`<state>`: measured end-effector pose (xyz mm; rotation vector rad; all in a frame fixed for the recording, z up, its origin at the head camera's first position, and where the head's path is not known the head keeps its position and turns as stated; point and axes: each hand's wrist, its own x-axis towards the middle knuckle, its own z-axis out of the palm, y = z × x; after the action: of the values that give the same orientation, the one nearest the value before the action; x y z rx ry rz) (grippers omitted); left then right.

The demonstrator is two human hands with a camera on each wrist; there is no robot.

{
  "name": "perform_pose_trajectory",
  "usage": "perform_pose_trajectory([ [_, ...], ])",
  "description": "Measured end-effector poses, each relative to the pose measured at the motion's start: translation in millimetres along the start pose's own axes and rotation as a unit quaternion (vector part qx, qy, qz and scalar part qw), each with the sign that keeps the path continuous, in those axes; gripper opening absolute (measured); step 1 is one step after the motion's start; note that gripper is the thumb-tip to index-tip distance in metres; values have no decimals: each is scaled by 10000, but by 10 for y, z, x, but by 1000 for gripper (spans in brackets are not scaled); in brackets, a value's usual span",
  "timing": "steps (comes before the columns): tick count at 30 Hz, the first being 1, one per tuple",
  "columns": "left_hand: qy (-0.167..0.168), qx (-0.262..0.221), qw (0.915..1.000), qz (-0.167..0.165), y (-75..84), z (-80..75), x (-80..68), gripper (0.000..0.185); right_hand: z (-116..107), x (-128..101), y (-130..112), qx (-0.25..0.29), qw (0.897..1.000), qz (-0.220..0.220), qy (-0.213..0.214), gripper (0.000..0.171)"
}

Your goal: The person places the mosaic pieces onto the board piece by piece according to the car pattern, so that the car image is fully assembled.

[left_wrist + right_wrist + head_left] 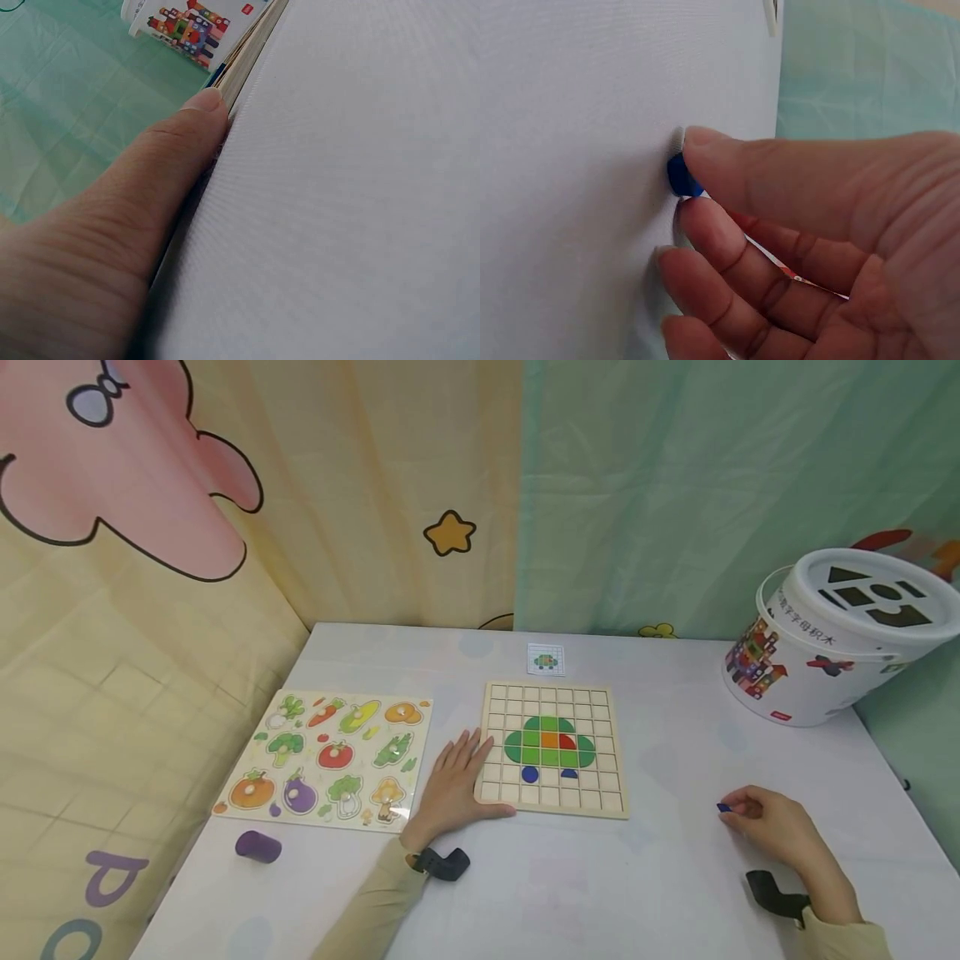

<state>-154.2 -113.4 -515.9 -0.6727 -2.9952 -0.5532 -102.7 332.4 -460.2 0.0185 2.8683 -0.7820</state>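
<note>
Pinched a small blue block (pixel 724 807) between thumb and fingertips of the right hand (pixel 776 828), low on the white worktop (pixel 675 877), well right of the grid board (pixel 553 748); probably light, stiff, smooth, best nipped by its edges. Laid the left hand (pixel 452 785) flat, fingers straight, thumb against the board's left edge

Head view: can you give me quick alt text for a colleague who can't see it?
The right hand pinches a small blue piece on the white table, right of a wooden grid board showing a green car-like mosaic. The left hand rests flat on the board's left edge, beside a vegetable peg puzzle; a white shape-sorter bucket stands far right.
</note>
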Motion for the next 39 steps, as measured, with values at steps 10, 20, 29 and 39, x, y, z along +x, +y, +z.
perform_pose_trajectory([
  [10,0,53,10000,-3,-10,6,-4,113,13,17,-77,30,10000,4,-89,17],
  [20,-57,81,9999,-42,-14,12,0,113,125,22,-215,0,9996,-248,144,15],
  [29,-14,103,9999,2,-27,40,11,114,389,126,-562,157,9921,-1038,691,15],
  [39,42,93,9999,28,-24,34,10,114,604,244,-1014,1023,9847,-1322,491,14],
])
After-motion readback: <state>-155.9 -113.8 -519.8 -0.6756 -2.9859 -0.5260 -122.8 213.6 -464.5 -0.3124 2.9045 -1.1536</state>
